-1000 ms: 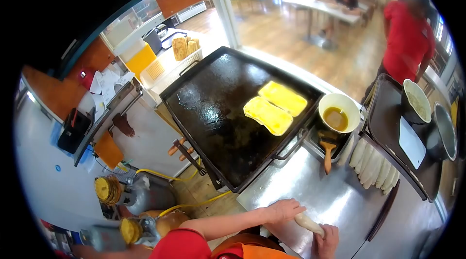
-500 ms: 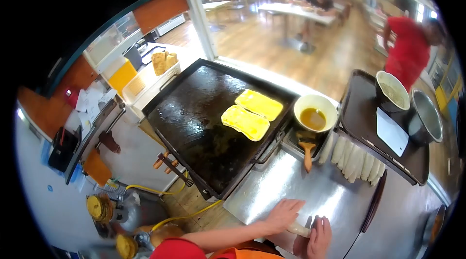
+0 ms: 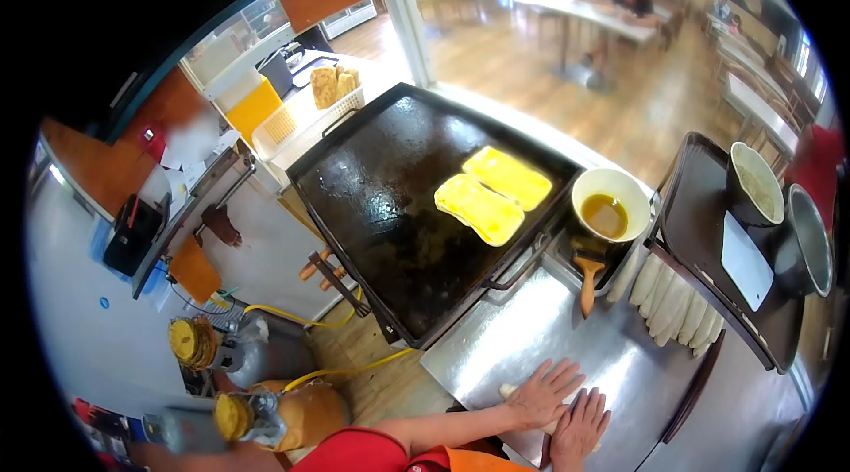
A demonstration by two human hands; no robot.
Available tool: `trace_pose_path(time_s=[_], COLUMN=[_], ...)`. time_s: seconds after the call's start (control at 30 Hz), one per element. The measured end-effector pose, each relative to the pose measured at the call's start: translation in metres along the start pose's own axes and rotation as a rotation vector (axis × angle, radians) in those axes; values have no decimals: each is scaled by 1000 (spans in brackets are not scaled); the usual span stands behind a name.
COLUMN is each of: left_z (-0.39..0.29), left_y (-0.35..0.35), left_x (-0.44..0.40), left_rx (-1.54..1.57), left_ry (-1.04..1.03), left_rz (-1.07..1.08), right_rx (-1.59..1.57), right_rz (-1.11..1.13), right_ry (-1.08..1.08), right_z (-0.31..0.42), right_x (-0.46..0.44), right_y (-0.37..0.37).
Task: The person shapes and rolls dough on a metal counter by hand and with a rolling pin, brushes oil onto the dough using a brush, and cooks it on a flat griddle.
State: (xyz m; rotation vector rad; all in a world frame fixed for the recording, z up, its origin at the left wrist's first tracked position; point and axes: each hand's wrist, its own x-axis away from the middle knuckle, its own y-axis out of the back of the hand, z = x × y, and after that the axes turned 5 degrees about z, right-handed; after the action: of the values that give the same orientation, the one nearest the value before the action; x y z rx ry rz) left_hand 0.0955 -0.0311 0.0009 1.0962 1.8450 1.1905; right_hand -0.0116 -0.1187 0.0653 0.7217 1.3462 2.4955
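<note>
My left hand (image 3: 543,395) lies flat with its fingers stretched out on a pale dough roll (image 3: 507,390) on the metal worktop (image 3: 478,366). Close beside it, my right hand (image 3: 578,426) also rests flat on the roll, fingers straight. Most of the roll is hidden under my palms; one end peeks out at the left. Several similar dough rolls (image 3: 664,295) lie side by side farther right. A brush with a wooden handle (image 3: 588,288) sits below a bowl of amber liquid (image 3: 609,180).
Two yellow flat pieces of dough (image 3: 482,209) lie on the large black griddle (image 3: 372,189). At the right, a dark tray (image 3: 699,180) holds a white scraper (image 3: 746,261) and two bowls. A long dark stick (image 3: 695,388) lies on the worktop. Gas cylinders (image 3: 266,357) stand lower left.
My hands have come closer together and moved over the dough roll, covering more of it. The view has shifted, and the person in red at the right is now mostly out of sight.
</note>
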Motion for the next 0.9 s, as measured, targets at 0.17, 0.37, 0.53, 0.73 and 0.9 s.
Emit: trace_pose_path(time_s=[0.17,0.37,0.53,0.73,0.9], left_z=[2,16,23,29,32], left_y=[-8,11,6,10,7], left_x=[0,-5,5,4,4], left_rx=[48,-77,-66,-39,-7], left_ry=[22,33,23,3,0], left_rz=[61,273,154,94,118], right_rx=[27,-35,156,161,159], right_rz=[1,-98,-230,-301,-306], right_ry=[-27,-16,-48,-3,-8], right_z=[-8,-53,-61,-67,-67], right_x=[-2,-3,-6,-10,-6], right_y=[-10,-23,-32,-36,-36])
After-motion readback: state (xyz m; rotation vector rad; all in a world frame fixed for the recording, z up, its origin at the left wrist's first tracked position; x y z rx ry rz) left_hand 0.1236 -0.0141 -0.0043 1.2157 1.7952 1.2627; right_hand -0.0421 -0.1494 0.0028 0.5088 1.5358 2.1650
